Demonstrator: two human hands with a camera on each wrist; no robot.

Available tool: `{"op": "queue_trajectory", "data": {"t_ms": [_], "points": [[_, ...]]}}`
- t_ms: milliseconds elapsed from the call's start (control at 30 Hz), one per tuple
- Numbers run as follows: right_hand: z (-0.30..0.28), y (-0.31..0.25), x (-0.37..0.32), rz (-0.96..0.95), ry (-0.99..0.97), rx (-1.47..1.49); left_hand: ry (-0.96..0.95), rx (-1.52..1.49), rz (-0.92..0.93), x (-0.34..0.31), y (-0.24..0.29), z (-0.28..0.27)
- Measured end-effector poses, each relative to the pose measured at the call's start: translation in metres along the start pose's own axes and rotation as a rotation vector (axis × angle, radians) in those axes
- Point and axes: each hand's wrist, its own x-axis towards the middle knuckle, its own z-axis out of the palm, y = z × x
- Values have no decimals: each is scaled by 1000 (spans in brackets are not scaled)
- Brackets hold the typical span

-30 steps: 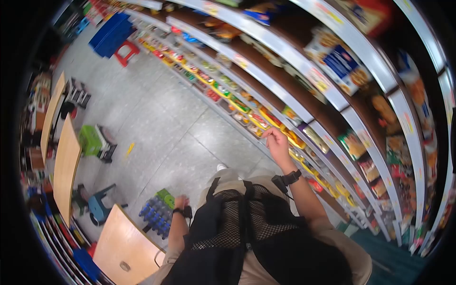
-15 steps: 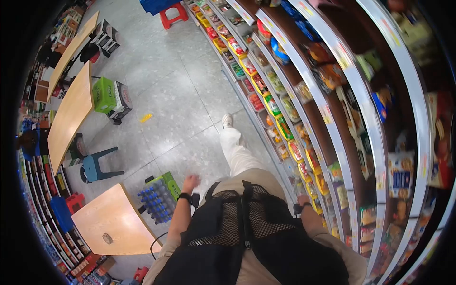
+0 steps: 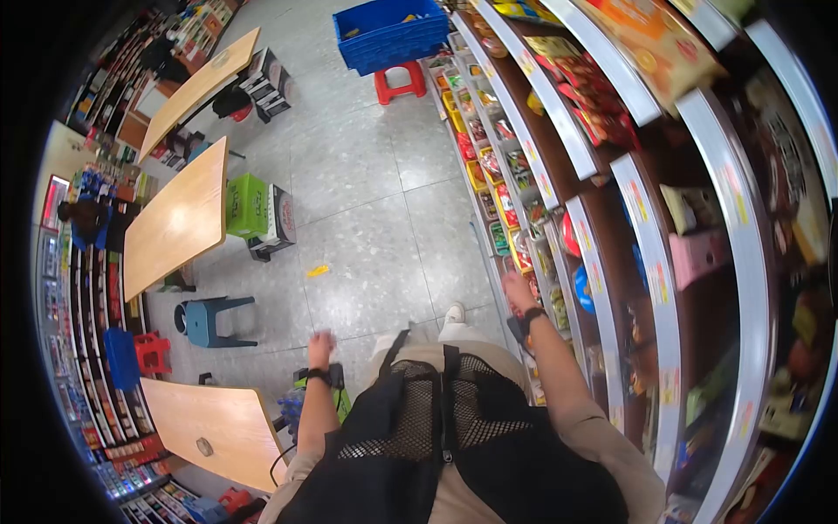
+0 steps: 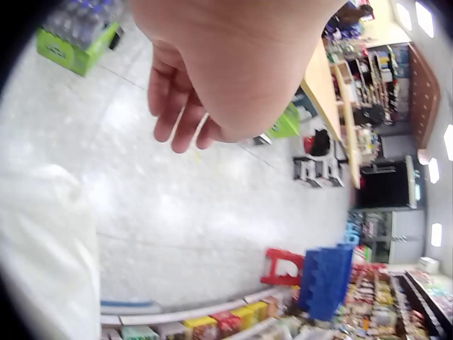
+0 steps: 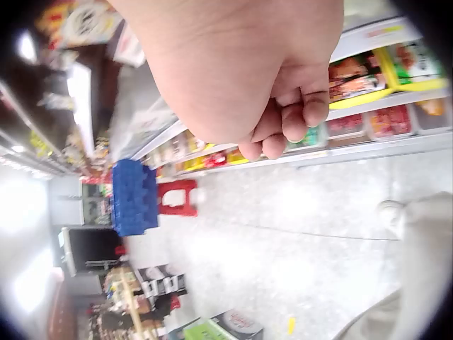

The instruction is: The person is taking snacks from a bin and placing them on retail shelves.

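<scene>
Nothing is in my left hand [image 3: 321, 350], which hangs over the grey floor with its fingers loosely bent, as the left wrist view shows. Below it, partly hidden by the forearm in the head view, is a pack of bottles [image 4: 83, 25] in a green tray [image 4: 67, 55]. My right hand [image 3: 521, 295] is beside the lowest snack shelves, overlapping the packets [image 3: 506, 205] there in the head view. Its fingers are loosely curled and empty in the right wrist view. Both wrists wear dark bands.
Tall snack shelves [image 3: 648, 236] line the right side. Ahead stand blue crates [image 3: 390, 44] and a red stool [image 3: 401, 85]. To the left are wooden tables [image 3: 179, 223], a teal stool [image 3: 209, 320] and a green box [image 3: 247, 207]. A yellow scrap [image 3: 318, 272] lies on the floor [image 3: 362, 240].
The view has swung and moved forward along the aisle, bringing the blue crates nearer the top centre. My arms swing: the right hand went back, then forward again. Both hands stay empty.
</scene>
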Motion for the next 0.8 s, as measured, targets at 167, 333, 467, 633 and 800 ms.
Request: {"op": "queue_trajectory", "data": {"t_ms": [167, 333, 467, 633, 800], "points": [[5, -114, 138, -66, -68, 261, 15, -50, 329, 42, 176, 91], [30, -71, 195, -46, -105, -95, -221, -40, -25, 126, 158, 107], [28, -39, 218, 96, -260, -326, -113, -100, -377, 195, 20, 86], [-1, -51, 256, 484, -302, -317, -806, 1185, -72, 269, 12, 32], [-15, -46, 360, 219, -454, -836, -643, 1376, 393, 463, 119, 72]]}}
